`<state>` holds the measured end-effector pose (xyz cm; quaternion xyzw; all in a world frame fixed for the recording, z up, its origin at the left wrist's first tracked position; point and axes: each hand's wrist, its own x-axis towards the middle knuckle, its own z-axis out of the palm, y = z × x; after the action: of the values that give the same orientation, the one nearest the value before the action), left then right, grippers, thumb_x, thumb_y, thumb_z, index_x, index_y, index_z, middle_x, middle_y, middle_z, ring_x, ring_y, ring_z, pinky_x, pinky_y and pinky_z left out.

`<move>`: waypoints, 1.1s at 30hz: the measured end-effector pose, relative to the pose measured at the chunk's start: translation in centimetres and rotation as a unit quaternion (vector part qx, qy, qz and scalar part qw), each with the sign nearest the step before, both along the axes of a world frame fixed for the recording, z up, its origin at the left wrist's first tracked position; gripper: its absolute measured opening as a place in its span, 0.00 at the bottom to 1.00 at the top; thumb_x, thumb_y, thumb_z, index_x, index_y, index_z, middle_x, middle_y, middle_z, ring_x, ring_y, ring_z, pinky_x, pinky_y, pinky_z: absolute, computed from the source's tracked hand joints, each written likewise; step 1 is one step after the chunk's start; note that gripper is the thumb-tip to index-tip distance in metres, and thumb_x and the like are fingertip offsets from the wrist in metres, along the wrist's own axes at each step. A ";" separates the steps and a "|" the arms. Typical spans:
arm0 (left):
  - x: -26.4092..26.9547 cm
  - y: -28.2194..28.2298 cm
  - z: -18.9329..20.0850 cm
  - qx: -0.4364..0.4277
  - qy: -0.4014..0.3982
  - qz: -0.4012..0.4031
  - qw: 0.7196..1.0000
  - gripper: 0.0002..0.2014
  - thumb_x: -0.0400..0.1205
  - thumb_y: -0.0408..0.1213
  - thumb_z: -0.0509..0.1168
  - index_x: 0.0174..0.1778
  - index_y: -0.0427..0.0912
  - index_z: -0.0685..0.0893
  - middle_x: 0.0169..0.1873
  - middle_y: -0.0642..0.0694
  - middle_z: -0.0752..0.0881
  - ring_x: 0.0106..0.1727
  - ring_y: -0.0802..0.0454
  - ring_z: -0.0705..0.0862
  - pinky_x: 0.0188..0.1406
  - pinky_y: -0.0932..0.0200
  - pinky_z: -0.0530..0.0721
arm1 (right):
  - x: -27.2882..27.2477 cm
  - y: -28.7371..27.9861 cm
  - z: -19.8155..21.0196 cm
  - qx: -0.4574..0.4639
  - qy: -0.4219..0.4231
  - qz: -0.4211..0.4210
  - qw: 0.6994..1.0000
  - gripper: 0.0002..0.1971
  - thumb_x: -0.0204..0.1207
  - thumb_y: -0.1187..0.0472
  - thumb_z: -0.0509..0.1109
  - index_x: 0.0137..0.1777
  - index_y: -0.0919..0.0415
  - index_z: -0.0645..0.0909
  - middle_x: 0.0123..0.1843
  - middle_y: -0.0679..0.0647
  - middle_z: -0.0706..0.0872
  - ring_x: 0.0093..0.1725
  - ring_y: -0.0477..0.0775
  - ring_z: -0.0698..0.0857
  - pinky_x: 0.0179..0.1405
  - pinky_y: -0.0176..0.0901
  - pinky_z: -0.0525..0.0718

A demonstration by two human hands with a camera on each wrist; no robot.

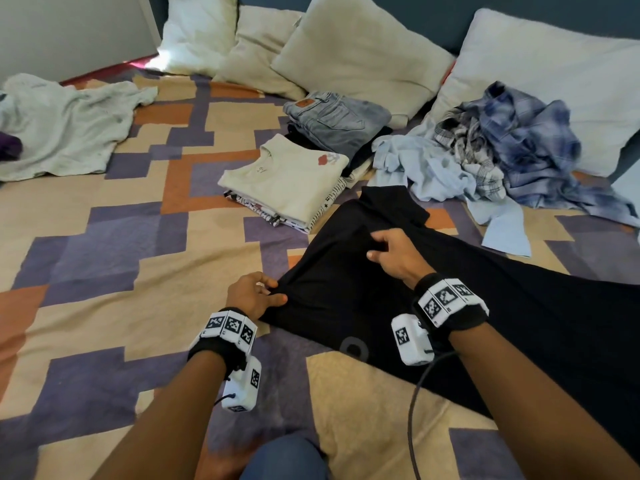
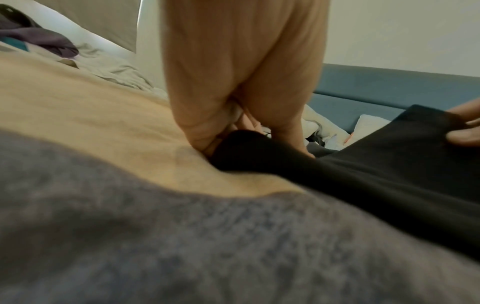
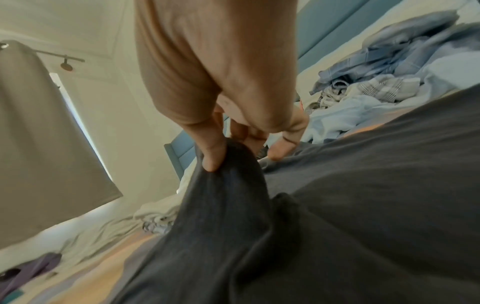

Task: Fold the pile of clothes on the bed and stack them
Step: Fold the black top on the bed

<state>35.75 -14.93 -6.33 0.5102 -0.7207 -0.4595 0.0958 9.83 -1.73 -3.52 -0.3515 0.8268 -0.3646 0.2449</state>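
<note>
A black garment lies spread over the patterned bedspread, reaching from the middle to the right edge. My left hand pinches its left corner against the bed. My right hand pinches a raised fold near the garment's middle. Behind it a folded stack with a cream T-shirt on top sits beside folded grey jeans. A heap of unfolded blue and plaid shirts lies at the back right.
Several pillows line the headboard. A crumpled pale green garment and a purple item lie at the far left. The patterned bedspread stretches left of the black garment. A cable trails from my right wrist.
</note>
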 end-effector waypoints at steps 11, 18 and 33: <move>0.3 -0.8 -0.5 0.052 0.011 -0.010 0.999 0.15 0.66 0.45 0.83 0.42 0.48 0.85 0.45 0.45 0.87 0.48 0.47 0.85 0.52 0.55 0.81 | 0.1 -0.5 1.4 -0.044 0.015 -0.121 0.992 0.23 0.69 0.38 0.72 0.60 0.49 0.85 0.61 0.50 0.87 0.68 0.59 0.80 0.72 0.70 0.72; 0.9 -0.8 0.1 0.120 0.067 -0.058 0.989 0.12 0.71 0.29 0.79 0.48 0.41 0.87 0.41 0.42 0.89 0.47 0.47 0.86 0.47 0.63 0.83 | -0.1 -1.8 1.2 -0.004 0.039 -0.164 0.986 0.19 0.81 0.51 0.71 0.69 0.54 0.81 0.71 0.56 0.82 0.76 0.62 0.73 0.78 0.66 0.61; -0.1 -2.0 -2.6 0.042 0.070 -0.042 0.996 0.08 0.79 0.33 0.72 0.38 0.52 0.88 0.39 0.49 0.87 0.45 0.52 0.82 0.54 0.59 0.78 | 6.9 12.2 -1.9 -0.092 0.091 -0.107 0.986 0.23 0.63 0.76 0.67 0.35 0.41 0.84 0.45 0.40 0.87 0.57 0.54 0.81 0.70 0.62 0.69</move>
<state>35.69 -16.90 -8.95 0.4494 -0.7128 -0.5281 0.1052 16.73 10.49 -5.38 -0.3141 0.8413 -0.4297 0.0947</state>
